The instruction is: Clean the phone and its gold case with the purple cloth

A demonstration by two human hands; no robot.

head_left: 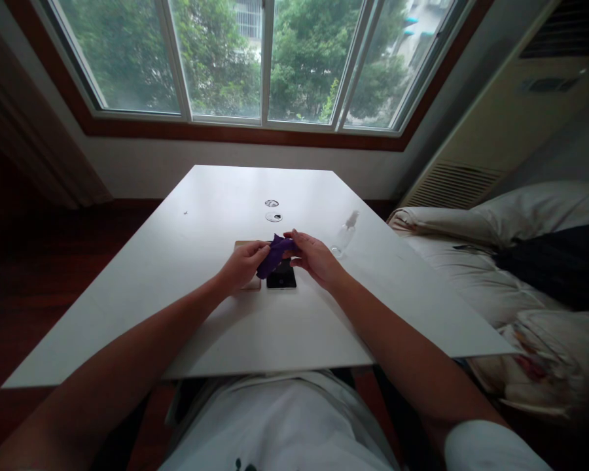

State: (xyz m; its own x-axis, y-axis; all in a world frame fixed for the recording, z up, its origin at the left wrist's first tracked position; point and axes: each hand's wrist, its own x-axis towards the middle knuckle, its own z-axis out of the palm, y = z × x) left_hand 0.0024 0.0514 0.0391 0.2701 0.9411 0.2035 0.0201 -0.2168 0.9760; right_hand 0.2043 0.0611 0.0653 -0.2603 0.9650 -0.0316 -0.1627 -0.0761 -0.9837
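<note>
A small purple cloth is stretched between my two hands above the table. My left hand pinches its left side between thumb and fingers. On the other side, my right hand grips the cloth's right end, its fingers curled around the edge. Below the cloth lies a black smartphone, flat on the white table, its upper part hidden by cloth and fingers. Beside it, mostly under my left hand, is a flat gold-tan object whose kind I cannot make out.
A clear spray bottle is on the white table, right of my hands. Two round marks or discs lie farther back. A cushioned seat or bed with dark fabric stands at the right, and a window is ahead.
</note>
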